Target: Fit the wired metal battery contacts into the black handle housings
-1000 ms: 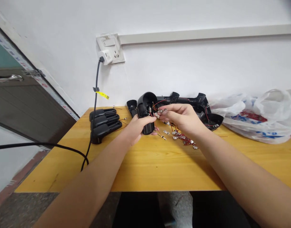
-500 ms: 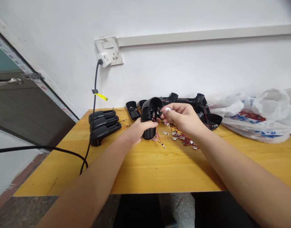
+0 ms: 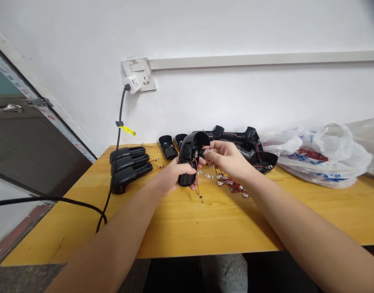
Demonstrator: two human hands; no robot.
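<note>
My left hand [image 3: 171,176] is wrapped around a black plastic housing [image 3: 184,162], curved like a handle with a wide hollow end, held tilted above the table. Red and dark wires [image 3: 197,185] come out of its open side and hang down to a small connector. At the rim of the hollow end, my right hand [image 3: 225,158] is closed in a pinch on a small shiny piece [image 3: 207,149], mostly hidden by the fingertips. Just below that hand lies a pile of small metal tabs with red wires [image 3: 232,184], with a few loose tabs [image 3: 209,176] beside it.
Several black housings [image 3: 130,162] with thin wires lie at the left of the wooden table [image 3: 199,232]. More black shells [image 3: 251,140] rest along the wall. A white plastic bag [image 3: 324,162] with red wired parts sits at right. A black cable [image 3: 116,171] drops from the wall socket.
My right fingers have turned and moved slightly toward the housing's hollow end, so the shiny piece shows less. The housing stays in my left hand. The view has shifted a little.
</note>
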